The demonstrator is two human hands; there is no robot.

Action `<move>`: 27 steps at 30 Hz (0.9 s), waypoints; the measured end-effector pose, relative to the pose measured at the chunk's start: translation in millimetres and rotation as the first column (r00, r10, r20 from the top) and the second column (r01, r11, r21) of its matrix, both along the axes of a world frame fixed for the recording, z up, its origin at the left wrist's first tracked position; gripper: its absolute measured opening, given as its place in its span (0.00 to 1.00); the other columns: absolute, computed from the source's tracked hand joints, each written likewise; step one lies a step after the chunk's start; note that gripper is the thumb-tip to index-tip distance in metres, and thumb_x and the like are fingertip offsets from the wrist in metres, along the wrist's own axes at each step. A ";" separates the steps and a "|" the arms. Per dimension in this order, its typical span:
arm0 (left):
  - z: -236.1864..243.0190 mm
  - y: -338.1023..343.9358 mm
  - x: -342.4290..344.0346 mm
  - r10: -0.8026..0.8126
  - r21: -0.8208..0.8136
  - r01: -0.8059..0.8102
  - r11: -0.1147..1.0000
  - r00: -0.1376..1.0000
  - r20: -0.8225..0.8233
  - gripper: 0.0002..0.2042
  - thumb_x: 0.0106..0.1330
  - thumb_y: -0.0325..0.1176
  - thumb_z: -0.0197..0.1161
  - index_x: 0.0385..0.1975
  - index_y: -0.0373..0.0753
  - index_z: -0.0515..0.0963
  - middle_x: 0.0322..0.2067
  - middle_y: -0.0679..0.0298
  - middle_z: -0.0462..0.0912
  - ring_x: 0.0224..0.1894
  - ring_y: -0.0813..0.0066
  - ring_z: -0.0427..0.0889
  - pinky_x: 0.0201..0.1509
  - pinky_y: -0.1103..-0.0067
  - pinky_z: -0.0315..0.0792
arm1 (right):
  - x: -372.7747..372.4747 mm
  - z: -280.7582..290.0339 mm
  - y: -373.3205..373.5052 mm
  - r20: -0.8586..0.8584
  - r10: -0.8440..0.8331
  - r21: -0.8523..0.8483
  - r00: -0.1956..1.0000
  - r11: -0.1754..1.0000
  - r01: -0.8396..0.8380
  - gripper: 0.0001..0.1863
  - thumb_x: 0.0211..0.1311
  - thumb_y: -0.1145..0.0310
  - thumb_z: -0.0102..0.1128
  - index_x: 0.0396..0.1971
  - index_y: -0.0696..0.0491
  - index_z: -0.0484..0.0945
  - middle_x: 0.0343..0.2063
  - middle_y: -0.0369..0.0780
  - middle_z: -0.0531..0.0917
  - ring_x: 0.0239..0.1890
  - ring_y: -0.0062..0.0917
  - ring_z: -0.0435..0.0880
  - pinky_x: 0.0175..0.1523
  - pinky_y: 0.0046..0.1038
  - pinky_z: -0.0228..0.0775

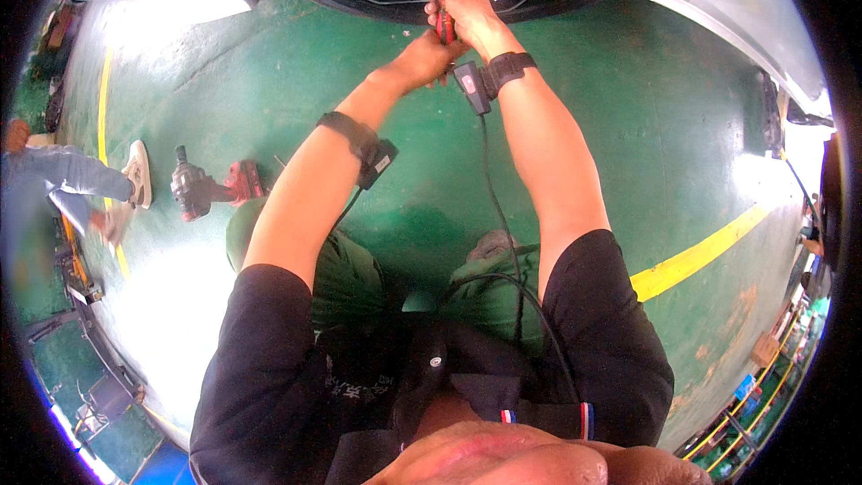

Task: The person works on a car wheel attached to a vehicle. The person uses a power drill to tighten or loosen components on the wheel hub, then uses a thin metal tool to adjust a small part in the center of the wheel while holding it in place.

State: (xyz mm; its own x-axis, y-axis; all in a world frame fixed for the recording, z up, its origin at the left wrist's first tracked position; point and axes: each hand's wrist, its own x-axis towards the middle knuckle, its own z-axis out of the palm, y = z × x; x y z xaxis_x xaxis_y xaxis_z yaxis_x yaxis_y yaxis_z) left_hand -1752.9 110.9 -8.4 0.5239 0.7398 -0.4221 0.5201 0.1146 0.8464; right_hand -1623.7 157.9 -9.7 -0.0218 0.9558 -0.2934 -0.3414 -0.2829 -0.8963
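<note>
Ahead of me, at the top of the view, stands a car wheel point(359, 0) with a black tyre and dark spokes with pale edges. Both my arms reach toward it. My right hand point(463, 5) is closed round the upper part of a screwdriver point(445, 29) with a red and black handle. Its thin shaft points at the middle of the wheel; where the tip meets the wheel is cut off by the frame. Below, my left hand point(426, 60) closes on the handle's near end, its fingers partly hidden.
A cordless impact wrench point(202, 190) lies on the green floor at my left. White car body panels point(741, 13) flank the wheel. Beyond a yellow line, another person's leg and shoe point(137, 175) show at far left. A cable point(489, 162) runs from my right wrist module point(470, 88).
</note>
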 end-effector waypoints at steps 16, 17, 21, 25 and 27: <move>9.7 120.2 -41.8 0.653 -0.089 -0.651 0.754 0.726 0.215 0.16 0.70 0.47 0.64 0.46 0.41 0.82 0.35 0.65 0.86 0.31 0.73 0.81 0.34 0.74 0.74 | -5.7 1.7 3.9 0.286 -0.229 0.161 0.930 0.969 0.189 0.14 0.74 0.64 0.51 0.38 0.59 0.81 0.20 0.36 0.77 0.18 0.24 0.76 0.22 0.30 0.68; 12.0 120.2 -43.0 0.656 -0.086 -0.657 0.749 0.719 0.229 0.16 0.70 0.47 0.65 0.46 0.41 0.82 0.33 0.65 0.86 0.30 0.72 0.81 0.34 0.74 0.74 | -5.6 1.8 2.4 0.284 -0.228 0.154 0.931 0.970 0.190 0.14 0.74 0.64 0.51 0.37 0.59 0.80 0.20 0.36 0.77 0.18 0.24 0.76 0.22 0.30 0.68; 1.2 132.9 -43.0 0.629 -0.066 -0.636 0.768 0.732 0.260 0.17 0.70 0.48 0.64 0.42 0.39 0.82 0.29 0.64 0.86 0.29 0.73 0.82 0.36 0.72 0.75 | -7.6 10.6 2.3 0.306 -0.171 0.096 0.937 0.984 0.149 0.14 0.74 0.64 0.50 0.35 0.58 0.79 0.19 0.36 0.77 0.18 0.23 0.76 0.21 0.30 0.68; -2.8 139.0 -20.8 0.639 -0.115 -0.639 0.761 0.706 0.306 0.19 0.72 0.48 0.62 0.40 0.34 0.82 0.30 0.61 0.88 0.29 0.71 0.84 0.37 0.74 0.76 | 12.1 -10.9 12.4 0.599 -0.257 0.253 0.759 0.959 0.126 0.14 0.70 0.63 0.52 0.34 0.59 0.79 0.26 0.48 0.83 0.27 0.43 0.82 0.35 0.40 0.75; -7.3 143.6 -22.3 0.655 -0.140 -0.651 0.746 0.679 0.331 0.20 0.72 0.48 0.61 0.40 0.33 0.82 0.30 0.61 0.88 0.29 0.71 0.84 0.37 0.74 0.76 | 6.8 -7.6 11.3 0.737 -0.327 0.359 0.592 0.931 0.068 0.14 0.68 0.63 0.52 0.35 0.60 0.80 0.29 0.53 0.84 0.33 0.51 0.82 0.42 0.44 0.76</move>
